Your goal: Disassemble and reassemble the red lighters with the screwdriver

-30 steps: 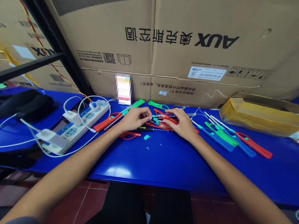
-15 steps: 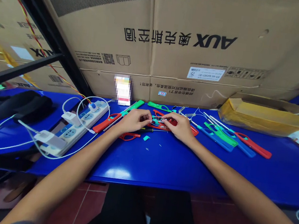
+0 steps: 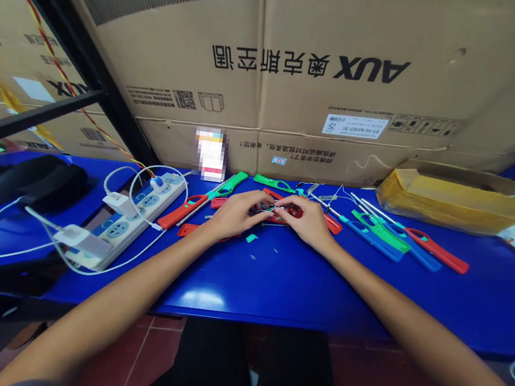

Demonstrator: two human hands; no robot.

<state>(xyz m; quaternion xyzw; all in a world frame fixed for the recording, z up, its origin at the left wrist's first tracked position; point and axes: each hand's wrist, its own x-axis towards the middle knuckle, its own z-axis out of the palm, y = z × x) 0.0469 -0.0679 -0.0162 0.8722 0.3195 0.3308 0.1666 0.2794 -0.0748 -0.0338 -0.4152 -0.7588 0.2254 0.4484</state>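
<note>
My left hand [image 3: 242, 212] and my right hand [image 3: 305, 219] meet fingertip to fingertip near the middle of the blue table. Between them is a small part with thin wires [image 3: 269, 208], pinched by my left fingers. My right thumb and finger close on the same wires, though the exact grip is tiny. Red lighter shell pieces [image 3: 332, 223] lie under and behind the hands. A small teal piece [image 3: 251, 238] rests on the table just in front of my left hand.
Left are a white power strip [image 3: 134, 215] with cables and a black item [image 3: 21, 187]. Red and green lighters [image 3: 184, 210] lie beside my left hand; blue, green and red ones [image 3: 440, 250] lie right. Behind stand a phone [image 3: 211, 155], a yellow-taped box [image 3: 451, 199] and a carton [image 3: 299, 21].
My left fingers have moved slightly right and closed in beside my right fingertips, covering more of the small parts. A red piece left of my left wrist is more exposed.
</note>
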